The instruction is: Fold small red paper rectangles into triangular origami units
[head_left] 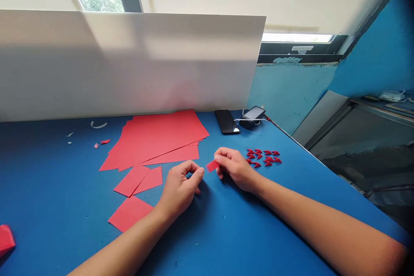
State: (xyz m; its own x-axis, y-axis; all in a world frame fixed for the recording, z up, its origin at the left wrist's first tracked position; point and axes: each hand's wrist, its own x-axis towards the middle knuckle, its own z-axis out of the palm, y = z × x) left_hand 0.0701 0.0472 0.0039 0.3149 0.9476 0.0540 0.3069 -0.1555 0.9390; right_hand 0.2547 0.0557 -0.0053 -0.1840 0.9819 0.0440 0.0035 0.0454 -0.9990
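Small red paper piece pinched in right hand fingertips, just above the blue table. Left hand loosely curled, holding nothing, just beside the piece. Folded red triangles lie behind the right hand.

Red paper sheets, blue table, black phone

A small red paper piece, seemingly folded flat, lies slightly tilted, pinched in the right hand.
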